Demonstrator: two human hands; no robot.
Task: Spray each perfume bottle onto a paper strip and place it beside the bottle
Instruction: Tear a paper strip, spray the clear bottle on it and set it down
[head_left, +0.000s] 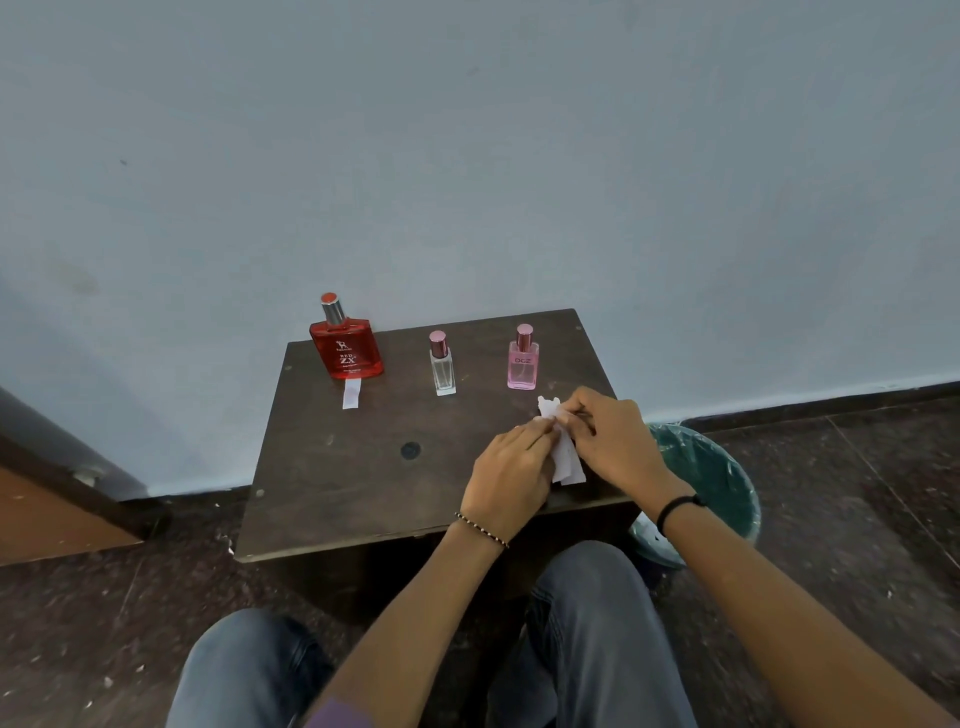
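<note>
In the middle of the frame stands a small dark wooden table (363, 467) against a pale wall. Three perfume bottles are in a row along its far edge: a red bottle (347, 347) at the left, a clear bottle (443, 366) in the middle and a pink bottle (522, 361) at the right, all upright and with caps on. One paper strip (351, 393) lies flat just in front of the red bottle, so this bottle seems already served; the other two have no strip beside them.

Right of center, over the near right part of the table, both hands work on a bundle of white paper strips (563, 457). The fingers of the left hand (511, 470) are closed together on the paper, and the thumb and fingers of the right hand (610, 436) pinch its upper end, probably to separate one strip.

The paper is very light and soft. It will bend and can tear, so it is better to pinch one strip at its end and pull slowly. The glass bottles are heavier, smooth and fragile; take them by the body, not by the cap.

At the right edge of the table a green waste bin (711, 483) stands on the floor.
</note>
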